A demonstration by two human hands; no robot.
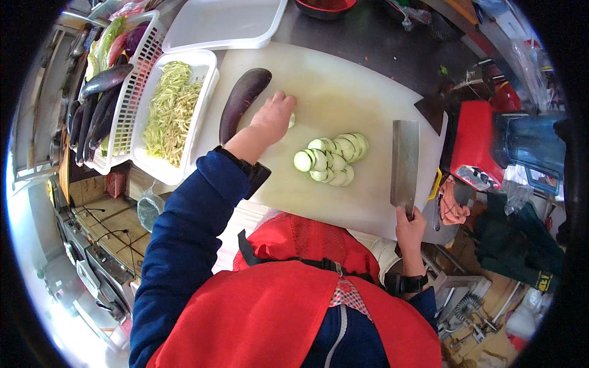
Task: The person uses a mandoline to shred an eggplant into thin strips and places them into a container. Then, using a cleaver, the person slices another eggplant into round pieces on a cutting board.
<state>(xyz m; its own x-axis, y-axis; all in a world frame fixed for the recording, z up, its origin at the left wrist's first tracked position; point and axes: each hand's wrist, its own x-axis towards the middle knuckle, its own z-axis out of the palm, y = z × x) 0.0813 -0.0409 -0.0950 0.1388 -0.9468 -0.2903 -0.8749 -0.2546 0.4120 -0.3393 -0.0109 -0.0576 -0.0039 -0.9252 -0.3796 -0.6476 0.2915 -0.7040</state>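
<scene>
My right hand [410, 231] grips the handle of a Chinese cleaver [405, 161], whose wide blade lies over the right side of the white cutting board [322, 83]. Pale green round slices [338, 158], apparently of zucchini or a similar gourd, overlap in rows at the board's middle. My left hand [275, 115] is over the board, back upward with fingers curled. A small pale piece [291, 120] shows at its edge; whether the fingers hold it is hidden. Just left of that hand rests a whole dark purple eggplant [242, 103].
Left of the board stands a white tray [212, 69] of shredded green vegetable, beside a white slotted basket [120, 133] with eggplants and cabbage. An upturned or bare white tray [221, 23] and a black-red bowl [326, 7] are beyond. At right lie a pink cloth [451, 202] and a red container [478, 142].
</scene>
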